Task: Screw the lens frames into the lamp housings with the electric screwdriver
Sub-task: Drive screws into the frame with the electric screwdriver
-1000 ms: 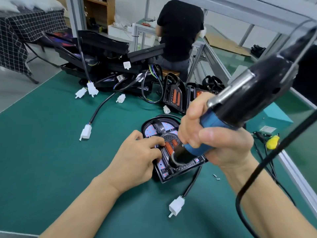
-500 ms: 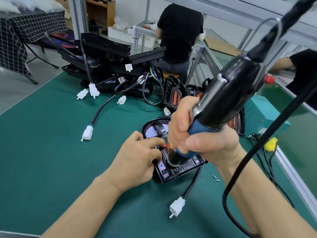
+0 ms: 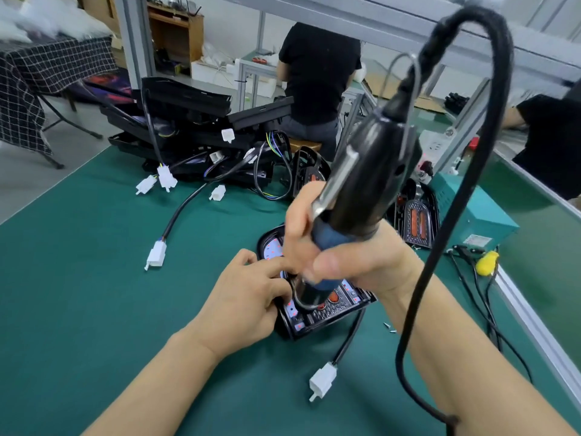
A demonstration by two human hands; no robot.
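Note:
A black lamp housing (image 3: 327, 316) with a dark lens frame and orange-red lenses lies flat on the green mat, its cable ending in a white connector (image 3: 322, 379). My right hand (image 3: 352, 259) grips the black and blue electric screwdriver (image 3: 361, 196), held nearly upright with its nose down on the frame. My left hand (image 3: 248, 297) rests on the housing's left side, its fingertips pinched close beside the screwdriver's nose. The bit and any screw under it are hidden.
Two loose screws (image 3: 389, 327) lie right of the housing. More housings (image 3: 418, 221) lean behind, beside a teal power box (image 3: 471, 212). A pile of black parts with white connectors (image 3: 195, 136) fills the back. The screwdriver's cord (image 3: 421, 278) loops over my right forearm. A person works behind.
The screwdriver has tilted more upright, and its nose has shifted slightly left along the frame. My left hand stays on the housing.

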